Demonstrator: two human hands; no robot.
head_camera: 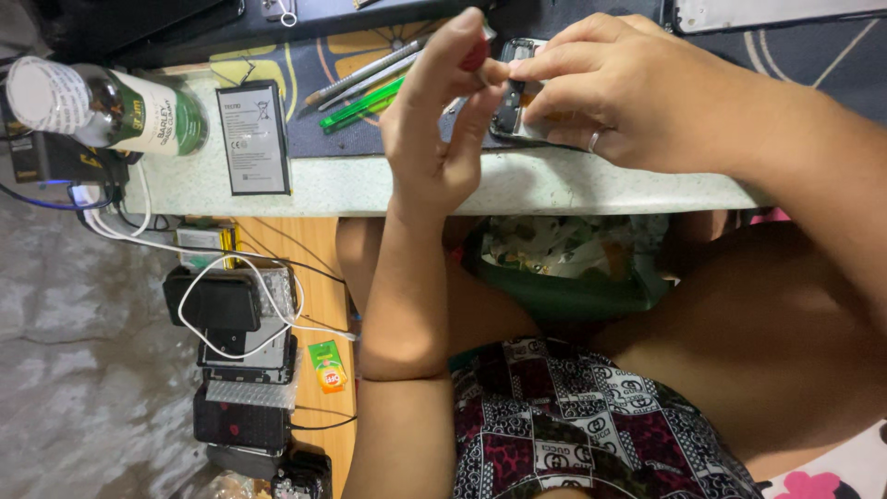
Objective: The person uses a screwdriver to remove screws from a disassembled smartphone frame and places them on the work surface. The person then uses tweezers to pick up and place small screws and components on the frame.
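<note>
Both hands on the opened phone at the table edge

My left hand pinches a red-handled screwdriver upright over the phone; my right hand closes on the phone, steadying it. The removed battery lies left, clear of the work.

A pale speckled table with a rounded edge runs across the top, covered by a dark mat patterned with yellow petals. Below it, a wooden shelf holds stacked dark devices and white cables. A grey, mottled floor spreads at the left under even, soft light.
</note>
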